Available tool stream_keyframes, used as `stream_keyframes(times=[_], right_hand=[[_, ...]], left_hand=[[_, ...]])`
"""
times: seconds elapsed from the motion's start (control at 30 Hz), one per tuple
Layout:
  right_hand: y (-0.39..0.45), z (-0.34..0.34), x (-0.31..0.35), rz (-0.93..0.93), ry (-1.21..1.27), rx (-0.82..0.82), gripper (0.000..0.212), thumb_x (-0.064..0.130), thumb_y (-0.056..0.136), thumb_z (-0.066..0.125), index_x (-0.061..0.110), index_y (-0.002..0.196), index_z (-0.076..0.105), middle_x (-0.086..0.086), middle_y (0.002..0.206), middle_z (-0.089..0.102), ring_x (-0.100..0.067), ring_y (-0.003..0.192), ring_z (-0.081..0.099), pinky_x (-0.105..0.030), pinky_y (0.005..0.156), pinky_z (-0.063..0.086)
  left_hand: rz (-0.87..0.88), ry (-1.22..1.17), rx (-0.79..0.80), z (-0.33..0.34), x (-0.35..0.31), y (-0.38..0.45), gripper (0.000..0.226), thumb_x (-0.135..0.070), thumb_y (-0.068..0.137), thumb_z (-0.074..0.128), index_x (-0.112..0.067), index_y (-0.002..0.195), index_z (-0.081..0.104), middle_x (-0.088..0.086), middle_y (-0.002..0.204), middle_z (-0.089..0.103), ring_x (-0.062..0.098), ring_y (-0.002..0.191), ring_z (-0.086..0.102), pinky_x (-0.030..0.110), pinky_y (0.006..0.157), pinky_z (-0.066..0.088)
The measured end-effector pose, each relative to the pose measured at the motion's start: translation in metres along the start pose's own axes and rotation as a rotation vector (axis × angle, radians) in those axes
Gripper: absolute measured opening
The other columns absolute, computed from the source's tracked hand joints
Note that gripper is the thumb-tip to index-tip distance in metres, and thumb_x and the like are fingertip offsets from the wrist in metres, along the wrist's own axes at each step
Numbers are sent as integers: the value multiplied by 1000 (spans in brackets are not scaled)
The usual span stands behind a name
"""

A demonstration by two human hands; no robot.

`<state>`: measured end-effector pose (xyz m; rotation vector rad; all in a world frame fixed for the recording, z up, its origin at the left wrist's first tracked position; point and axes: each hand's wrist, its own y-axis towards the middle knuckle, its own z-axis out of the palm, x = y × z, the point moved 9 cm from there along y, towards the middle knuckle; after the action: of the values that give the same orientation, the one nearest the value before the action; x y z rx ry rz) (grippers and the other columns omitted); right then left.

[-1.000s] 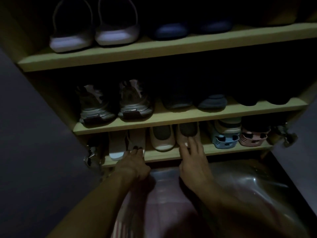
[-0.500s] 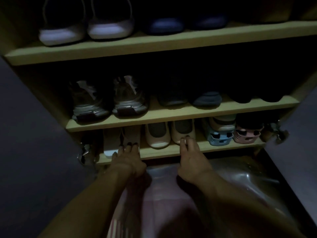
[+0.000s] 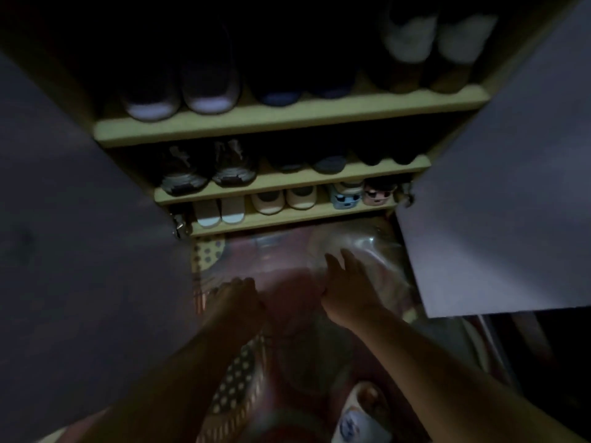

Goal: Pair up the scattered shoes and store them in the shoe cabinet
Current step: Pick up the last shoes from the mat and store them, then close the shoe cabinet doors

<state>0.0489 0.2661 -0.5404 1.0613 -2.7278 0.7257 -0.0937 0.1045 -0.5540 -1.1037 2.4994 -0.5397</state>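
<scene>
Both hands hover empty over a clear plastic bag (image 3: pixel 361 247) — left hand (image 3: pixel 238 295) loosely curled, right hand (image 3: pixel 350 282) spread. Paired shoes line the shoe cabinet (image 3: pixel 287 123) shelves — white slippers (image 3: pixel 219 212) lowest, far left.

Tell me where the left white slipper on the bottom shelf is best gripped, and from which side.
Probably at its front end, from the open cabinet front. The left white slipper lies flat, that end at the shelf edge, its mate close beside it and the shelf above low.
</scene>
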Motion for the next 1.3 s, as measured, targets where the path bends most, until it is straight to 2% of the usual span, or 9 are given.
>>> stream_keyframes(times=[0.17, 0.3, 0.4, 0.57, 0.63, 0.83, 1.03, 1.13, 1.3], right_hand=[[-112, -141, 20, 110, 30, -4, 64, 22, 91, 58, 20, 149, 33, -9, 154, 31, -28, 141, 32, -35, 110, 38], [-202, -258, 54, 150, 93, -72, 51, 22, 94, 52, 15, 144, 42, -8, 141, 46, -30, 126, 45, -39, 105, 42], [-248, -322, 70, 209, 153, -110, 48, 22, 91, 52, 15, 138, 48, -12, 142, 41, -34, 124, 44, -45, 104, 43], [-286, -381, 82, 215, 197, -127, 61, 18, 88, 56, 16, 147, 39, -13, 147, 35, -35, 132, 36, -40, 113, 34], [-291, -399, 79, 207, 203, -133, 62, 19, 90, 57, 16, 149, 38, -14, 149, 34, -34, 133, 35, -38, 112, 33], [-310, -491, 30, 212, -181, -530, 53, 19, 82, 68, 6, 131, 52, -24, 147, 37, -43, 139, 29, -50, 117, 20], [-293, -557, -78, 488, -284, -549, 69, 28, 91, 51, 0, 151, 29, -25, 154, 33, -42, 144, 23, -53, 120, 13], [-278, -535, -129, 688, 52, -368, 60, 36, 103, 32, -3, 147, 30, -27, 139, 51, -43, 126, 50, -50, 106, 40], [-262, -523, -119, 523, 160, -226, 49, 40, 105, 34, -1, 121, 54, -27, 123, 61, -44, 112, 61, -44, 89, 48]], left_hand=[[-88, -242, 142, -96, -26, -127, 61, -41, 81, 31, -7, 118, 65, 17, 121, 65, 34, 119, 60, 38, 99, 45], [-197, -708, 138, -226, -74, -244, 24, -19, 97, 55, -5, 107, 71, 16, 110, 69, 34, 108, 65, 30, 82, 46], [-67, -779, -75, -329, -87, -316, 13, -20, 97, 55, -22, 94, 67, 5, 89, 69, 24, 79, 64, 30, 71, 45], [200, -424, -654, -457, -52, -409, 36, -11, 88, 64, -13, 124, 63, 3, 124, 56, 24, 122, 49, 30, 105, 34], [71, -353, -812, -480, -5, -419, 45, -13, 88, 65, -8, 132, 57, 17, 137, 49, 35, 129, 42, 42, 110, 31], [-382, -1528, -286, -412, 55, -386, 51, -47, 105, 39, -10, 137, 53, 11, 139, 57, 30, 124, 56, 46, 108, 43], [-435, -1535, -243, -376, 10, -360, 42, -47, 101, 46, -14, 113, 69, 9, 114, 74, 23, 97, 69, 44, 87, 56], [-439, -1530, -197, -373, -38, -337, 37, -45, 101, 44, -16, 108, 68, 14, 102, 75, 19, 71, 69, 31, 59, 52], [-485, -1481, -177, -389, -101, -273, 48, -42, 106, 35, -9, 139, 47, 15, 126, 60, 31, 102, 60, 39, 85, 48]])
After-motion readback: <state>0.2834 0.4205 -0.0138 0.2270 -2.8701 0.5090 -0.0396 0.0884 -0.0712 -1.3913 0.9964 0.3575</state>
